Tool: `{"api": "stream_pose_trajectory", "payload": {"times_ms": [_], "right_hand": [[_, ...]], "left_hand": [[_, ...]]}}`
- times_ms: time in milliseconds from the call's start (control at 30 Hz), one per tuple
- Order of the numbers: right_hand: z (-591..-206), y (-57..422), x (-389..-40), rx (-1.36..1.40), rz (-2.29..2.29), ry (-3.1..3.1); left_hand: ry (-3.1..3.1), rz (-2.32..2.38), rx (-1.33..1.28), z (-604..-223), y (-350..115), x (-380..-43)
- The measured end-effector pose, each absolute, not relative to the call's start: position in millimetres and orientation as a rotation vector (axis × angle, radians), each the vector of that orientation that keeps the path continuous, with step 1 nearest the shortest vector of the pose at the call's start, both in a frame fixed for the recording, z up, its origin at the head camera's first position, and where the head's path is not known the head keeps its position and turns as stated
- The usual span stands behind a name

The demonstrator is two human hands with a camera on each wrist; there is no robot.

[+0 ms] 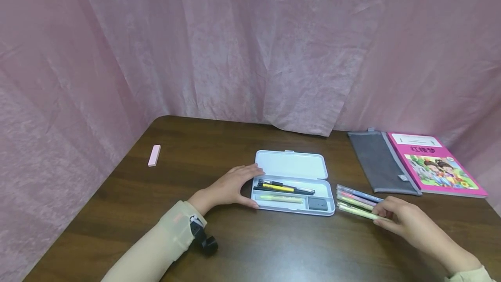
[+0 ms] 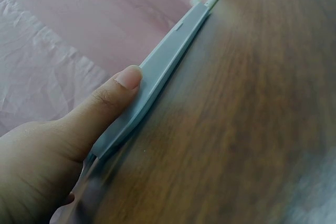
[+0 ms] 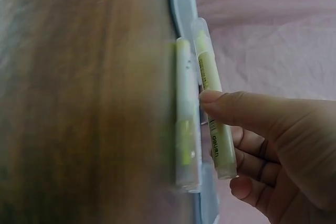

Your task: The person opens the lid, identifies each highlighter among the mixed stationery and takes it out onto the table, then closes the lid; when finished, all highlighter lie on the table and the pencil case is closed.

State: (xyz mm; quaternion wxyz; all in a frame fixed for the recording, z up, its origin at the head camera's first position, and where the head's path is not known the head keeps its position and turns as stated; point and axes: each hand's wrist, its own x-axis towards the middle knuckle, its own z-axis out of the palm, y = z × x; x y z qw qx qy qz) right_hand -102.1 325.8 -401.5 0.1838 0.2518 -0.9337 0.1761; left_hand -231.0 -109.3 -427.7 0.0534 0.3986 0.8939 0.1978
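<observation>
- Shows pink curtain (image 1: 219, 55) behind brown wooden table (image 1: 282, 247).
- Far right: has pink book (image 1: 442, 173) next to grey pouch (image 1: 381, 164).
- Mid-table: shows pale pencil case (image 1: 291, 164) lying open.
- At case's left end: has left hand (image 1: 232, 186) gripping it, thumb against near wall.
- Right of case: shows right hand (image 1: 407, 219) pinching yellow-green highlighter (image 3: 208, 72), tilted up beside row of highlighters (image 1: 354, 203) on table.
- Looks like picking-up step, case part filled: has black and yellow pens (image 1: 282, 188) in back compartment, another highlighter (image 1: 281, 198) in front.
- Probably calls for firm pinch, lift clear of row, carry left over rim, steady hold on case.
- Smallest: shows grey block (image 1: 318, 204) inside case, pink block (image 1: 154, 156) far left, outside.
</observation>
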Motion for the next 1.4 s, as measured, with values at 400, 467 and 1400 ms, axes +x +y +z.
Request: {"api": "stream_pose_trajectory", "payload": {"times_ms": [400, 467, 1400], "right_hand": [[-413.5, 328.9, -102.4, 0.732, 0.489, -2.595], [-414.4, 329.3, -102.9, 0.734, 0.48, -2.597], [-414.4, 330.9, -105.4, 0.765, 0.373, -2.6]], "left_hand": [[2.729, 0.583, 1.214, -426.1, -107.7, -232.3], [2.728, 0.587, 1.215, -425.7, -108.0, -231.9], [2.74, 0.585, 1.223, -430.0, -108.9, -232.5]]}}
